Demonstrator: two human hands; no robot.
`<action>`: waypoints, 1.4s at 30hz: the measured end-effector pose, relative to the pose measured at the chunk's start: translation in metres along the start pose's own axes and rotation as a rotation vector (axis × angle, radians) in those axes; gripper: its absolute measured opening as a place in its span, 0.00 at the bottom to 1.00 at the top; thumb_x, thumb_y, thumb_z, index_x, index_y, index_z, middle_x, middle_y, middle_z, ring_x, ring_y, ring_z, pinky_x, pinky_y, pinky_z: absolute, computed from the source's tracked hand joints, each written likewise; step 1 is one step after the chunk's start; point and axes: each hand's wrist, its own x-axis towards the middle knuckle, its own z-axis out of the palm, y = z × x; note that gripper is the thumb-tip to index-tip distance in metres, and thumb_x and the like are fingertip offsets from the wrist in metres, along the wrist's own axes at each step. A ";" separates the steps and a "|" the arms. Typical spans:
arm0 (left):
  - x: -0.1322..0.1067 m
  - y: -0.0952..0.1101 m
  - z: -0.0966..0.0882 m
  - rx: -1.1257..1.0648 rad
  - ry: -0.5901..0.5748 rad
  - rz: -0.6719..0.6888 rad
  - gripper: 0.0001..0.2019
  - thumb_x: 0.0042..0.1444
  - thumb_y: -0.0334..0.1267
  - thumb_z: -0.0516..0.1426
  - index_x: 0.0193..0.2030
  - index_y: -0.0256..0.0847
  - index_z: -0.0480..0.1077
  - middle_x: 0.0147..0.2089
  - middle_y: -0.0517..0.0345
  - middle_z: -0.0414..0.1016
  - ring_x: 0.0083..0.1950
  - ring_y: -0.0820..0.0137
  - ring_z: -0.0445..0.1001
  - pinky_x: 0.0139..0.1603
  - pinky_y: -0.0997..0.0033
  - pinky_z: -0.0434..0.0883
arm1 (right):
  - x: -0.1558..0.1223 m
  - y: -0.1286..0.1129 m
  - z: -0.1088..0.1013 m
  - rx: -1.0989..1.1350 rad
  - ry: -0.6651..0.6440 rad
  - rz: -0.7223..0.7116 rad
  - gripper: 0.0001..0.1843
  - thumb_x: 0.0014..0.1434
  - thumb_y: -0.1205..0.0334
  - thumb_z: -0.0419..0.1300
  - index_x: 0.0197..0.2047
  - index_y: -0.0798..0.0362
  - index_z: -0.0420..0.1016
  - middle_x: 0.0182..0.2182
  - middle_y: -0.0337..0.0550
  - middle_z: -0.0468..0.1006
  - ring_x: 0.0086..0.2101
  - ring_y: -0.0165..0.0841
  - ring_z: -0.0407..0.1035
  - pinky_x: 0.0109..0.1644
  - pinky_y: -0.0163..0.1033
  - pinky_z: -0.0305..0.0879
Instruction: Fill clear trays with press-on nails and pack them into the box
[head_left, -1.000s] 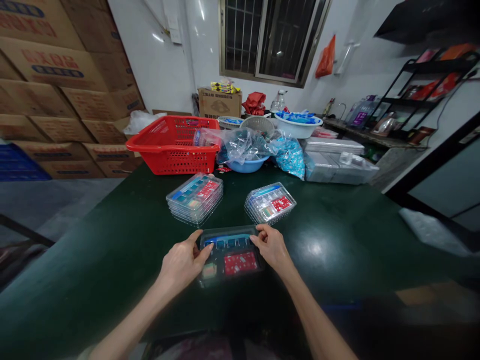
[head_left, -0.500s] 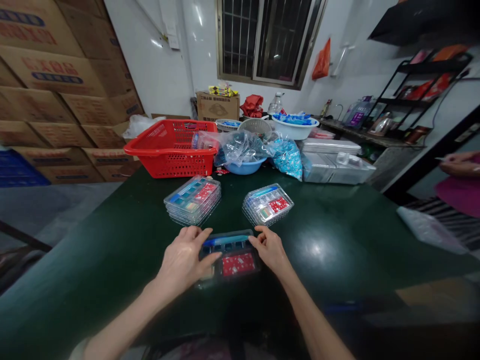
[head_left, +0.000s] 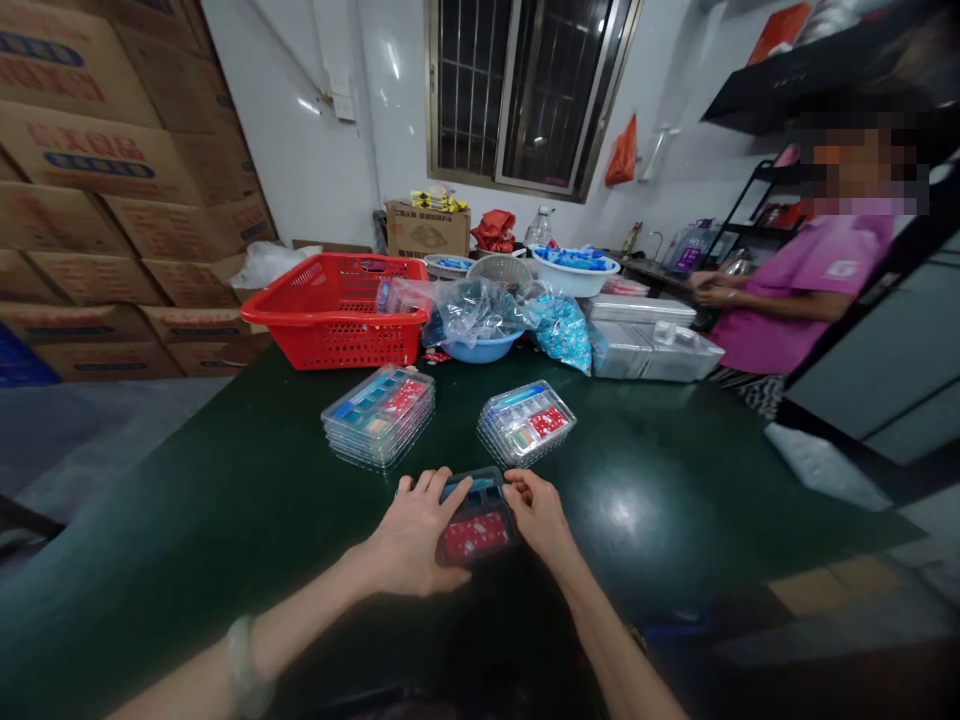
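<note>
A clear plastic case (head_left: pixel 477 535) lies on the dark green table before me, with a blue pen-like stick along its far side and a red patterned piece nearer me. Across its left part spreads my left hand (head_left: pixel 420 530), open, its fingers on the top and the thumb apart near the front edge; it hides that end. My right hand (head_left: pixel 541 508) pinches the case's far right corner between thumb and curled fingers. Just beyond are two stacks of similar filled cases, a left stack (head_left: pixel 380 415) and a right stack (head_left: pixel 527 422).
Behind the stacks stand a red basket (head_left: pixel 337 325), a blue basin (head_left: pixel 484 345) under clear plastic bags, a bag of small blue pieces (head_left: pixel 562 332) and stacked clear trays (head_left: pixel 652 350). A person in a pink shirt (head_left: pixel 802 280) stands at the right. Cartons (head_left: pixel 112 235) line the left.
My left hand has slid right and spread further over the case. My right hand stays at its right corner. The view has shifted, and more of the person at the right shows.
</note>
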 end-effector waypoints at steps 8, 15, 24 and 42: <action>-0.010 0.012 -0.014 -0.058 0.104 -0.086 0.45 0.33 0.45 0.58 0.62 0.42 0.51 0.51 0.44 0.61 0.49 0.54 0.61 0.49 0.51 0.58 | -0.006 -0.007 -0.006 0.186 0.028 0.094 0.17 0.56 0.53 0.55 0.44 0.55 0.69 0.27 0.40 0.72 0.21 0.26 0.63 0.21 0.31 0.59; -0.032 0.008 -0.055 0.159 0.273 -0.215 0.43 0.38 0.44 0.56 0.64 0.38 0.48 0.58 0.37 0.54 0.58 0.47 0.53 0.52 0.49 0.54 | -0.019 -0.022 -0.008 0.347 -0.013 0.167 0.19 0.57 0.51 0.56 0.48 0.53 0.66 0.30 0.41 0.72 0.23 0.27 0.62 0.19 0.30 0.56; -0.017 0.019 -0.035 0.090 0.331 -0.329 0.47 0.34 0.46 0.58 0.64 0.37 0.48 0.58 0.34 0.53 0.55 0.44 0.56 0.47 0.49 0.58 | -0.028 -0.090 0.024 0.755 -0.167 0.209 0.22 0.54 0.54 0.61 0.51 0.51 0.68 0.38 0.46 0.75 0.33 0.33 0.68 0.31 0.35 0.65; -0.007 -0.100 -0.106 -1.360 0.308 -0.500 0.22 0.41 0.44 0.65 0.42 0.32 0.72 0.34 0.50 0.76 0.30 0.68 0.73 0.34 0.68 0.70 | 0.078 -0.128 0.071 0.807 -0.244 0.265 0.17 0.48 0.57 0.64 0.40 0.57 0.70 0.26 0.40 0.73 0.23 0.28 0.67 0.21 0.31 0.63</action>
